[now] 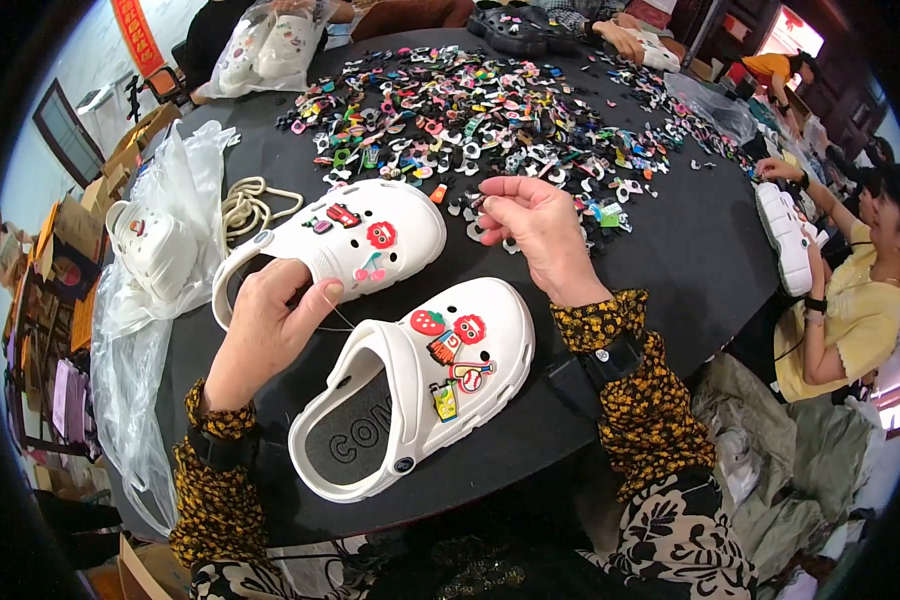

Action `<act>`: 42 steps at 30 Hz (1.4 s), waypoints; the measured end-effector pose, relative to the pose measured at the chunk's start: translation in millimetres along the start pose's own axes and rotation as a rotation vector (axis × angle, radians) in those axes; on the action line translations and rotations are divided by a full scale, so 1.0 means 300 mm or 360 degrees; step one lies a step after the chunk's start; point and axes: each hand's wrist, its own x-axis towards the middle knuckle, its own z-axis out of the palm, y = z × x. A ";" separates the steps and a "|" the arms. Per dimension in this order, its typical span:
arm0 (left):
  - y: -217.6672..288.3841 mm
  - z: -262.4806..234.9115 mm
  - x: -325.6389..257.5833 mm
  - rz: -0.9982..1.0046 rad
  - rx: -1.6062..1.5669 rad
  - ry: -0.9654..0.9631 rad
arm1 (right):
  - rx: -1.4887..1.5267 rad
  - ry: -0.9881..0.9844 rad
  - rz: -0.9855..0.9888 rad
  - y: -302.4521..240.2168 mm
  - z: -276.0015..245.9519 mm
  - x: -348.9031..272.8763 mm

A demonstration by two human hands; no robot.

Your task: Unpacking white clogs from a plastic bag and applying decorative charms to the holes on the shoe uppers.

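Note:
My left hand point(275, 320) grips a white clog point(415, 222), its fingers inside the foot opening and its thumb on the outside. That clog carries several charms, including a red furry-looking face point(381, 235) and pink cherries point(371, 267); some holes in it show bare. Closer to me rests a second white clog point(510, 330) with a strawberry charm point(428, 322) and a baseball charm point(472, 377). My right hand point(542, 240) is pinched at the near edge of a pile of shoe charms point(440, 120). What lies between its fingertips is too small to tell.
To the left, a clear plastic bag point(135, 370) lies around another white clog point(155, 250), beside a coiled cord point(255, 205). Bagged white clogs point(270, 50) and a black clog point(525, 30) are at the far side. At right, a person in yellow point(840, 330) holds a white clog point(785, 240).

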 end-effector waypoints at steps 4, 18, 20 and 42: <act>-0.003 -0.005 0.001 -0.0021 0.0055 -0.0039 | -0.0090 -0.0046 -0.0020 0.001 -0.009 0.003; -0.008 0.005 0.000 0.0037 -0.0017 0.0019 | -0.0636 -0.0001 -0.0528 0.022 0.019 -0.020; -0.013 0.003 -0.001 0.0025 0.0006 0.0009 | -0.0638 0.0000 -0.0551 0.025 0.020 -0.020; -0.006 0.008 0.001 0.0021 0.0026 0.0000 | -0.0475 0.0293 -0.0620 0.041 -0.103 0.082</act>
